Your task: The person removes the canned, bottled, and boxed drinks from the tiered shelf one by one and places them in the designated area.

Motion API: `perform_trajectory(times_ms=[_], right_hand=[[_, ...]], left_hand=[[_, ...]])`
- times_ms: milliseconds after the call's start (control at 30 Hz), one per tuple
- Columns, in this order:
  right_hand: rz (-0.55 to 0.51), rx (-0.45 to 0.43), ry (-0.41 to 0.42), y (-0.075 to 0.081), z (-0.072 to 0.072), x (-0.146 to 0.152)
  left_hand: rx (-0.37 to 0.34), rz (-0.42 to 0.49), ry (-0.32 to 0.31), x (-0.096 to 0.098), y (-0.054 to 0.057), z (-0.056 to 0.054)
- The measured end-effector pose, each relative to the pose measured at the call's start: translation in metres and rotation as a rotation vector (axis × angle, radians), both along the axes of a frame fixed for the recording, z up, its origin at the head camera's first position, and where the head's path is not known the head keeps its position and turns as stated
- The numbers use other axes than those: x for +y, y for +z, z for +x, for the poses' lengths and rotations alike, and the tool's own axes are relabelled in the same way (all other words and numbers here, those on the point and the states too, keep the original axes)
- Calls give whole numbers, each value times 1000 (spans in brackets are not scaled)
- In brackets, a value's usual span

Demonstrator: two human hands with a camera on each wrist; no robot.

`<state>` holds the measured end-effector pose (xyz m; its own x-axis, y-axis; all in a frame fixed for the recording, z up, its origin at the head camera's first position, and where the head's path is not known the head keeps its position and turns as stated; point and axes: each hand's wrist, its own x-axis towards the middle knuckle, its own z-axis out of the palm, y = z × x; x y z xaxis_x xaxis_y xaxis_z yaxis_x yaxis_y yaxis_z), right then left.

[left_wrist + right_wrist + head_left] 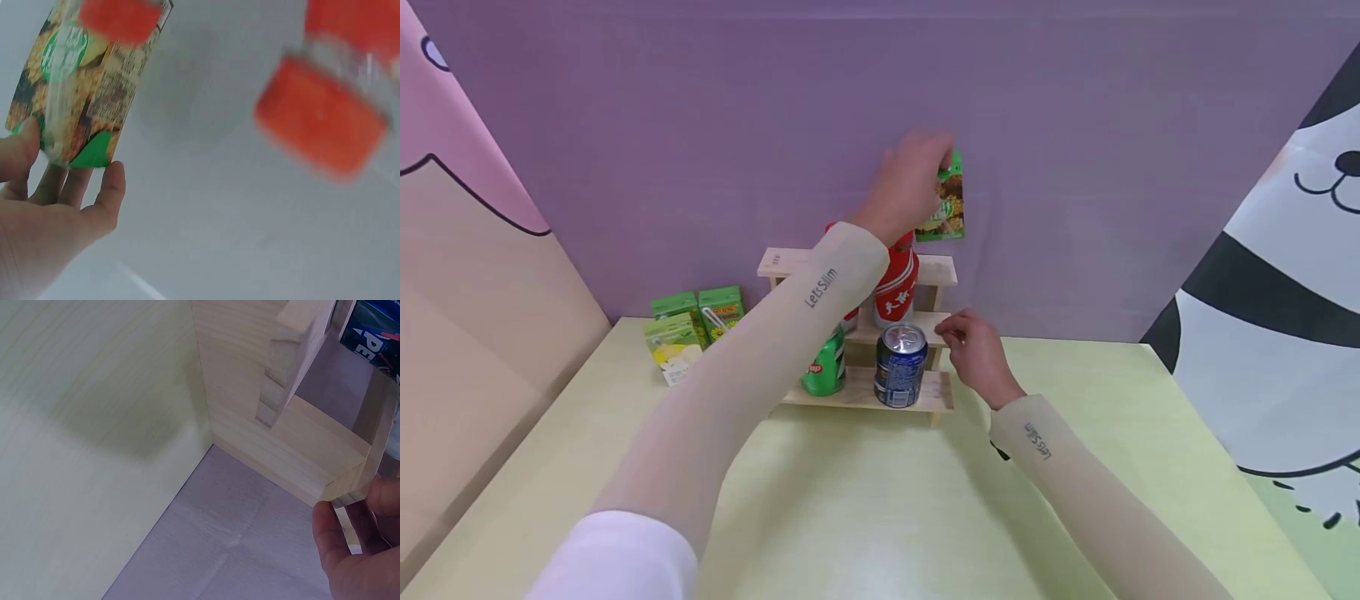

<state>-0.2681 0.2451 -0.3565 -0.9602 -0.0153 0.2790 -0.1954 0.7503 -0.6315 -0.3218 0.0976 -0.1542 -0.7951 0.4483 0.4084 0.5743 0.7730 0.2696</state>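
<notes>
My left hand [910, 179] grips a drink carton [953, 204] with green and brown print, raised above the back of a small tiered wooden shelf [937, 393]. In the left wrist view, thumb and fingers hold the carton [94, 94] at one end, and a wrapped straw [59, 94] runs along its side. My right hand [977, 354] pinches the right end of the middle tier; the right wrist view shows the fingertips [325, 519] at that wooden corner. A blue can [901, 371] and a green can [824, 371] stand on the lowest tier. A red-labelled bottle [895, 287] stands on the middle tier.
Several green and yellow drink cartons [673, 343] stand at the table's back left. A purple wall [1075, 208] rises close behind the shelf. Red bottle caps [322, 115] appear near the left hand in its wrist view. My left forearm covers part of the shelf.
</notes>
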Motion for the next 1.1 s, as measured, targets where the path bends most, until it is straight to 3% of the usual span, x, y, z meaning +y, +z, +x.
perform_trajectory(times_ms=[133,300,433,567,700,833,967,1100], right_hand=[[6,-11,7,1,-2,2],[23,-13,7,1,-4,8],[36,-3,-9,3,-3,19],[47,-4,-21,3,-1,27],[41,-21,-24,2,0,32],[34,-20,-18,6,1,34],[31,-14,-18,10,3,35],[29,-10,-20,11,6,37]], left_hand=[[94,126,-12,-18,17,6],[212,223,-24,-55,30,17],[282,275,-32,-85,34,27],[311,311,-53,-119,28,38],[271,322,-54,-155,13,46],[197,306,-13,-190,-14,49],[167,258,29,-216,-50,40],[119,209,62,-227,-85,25]])
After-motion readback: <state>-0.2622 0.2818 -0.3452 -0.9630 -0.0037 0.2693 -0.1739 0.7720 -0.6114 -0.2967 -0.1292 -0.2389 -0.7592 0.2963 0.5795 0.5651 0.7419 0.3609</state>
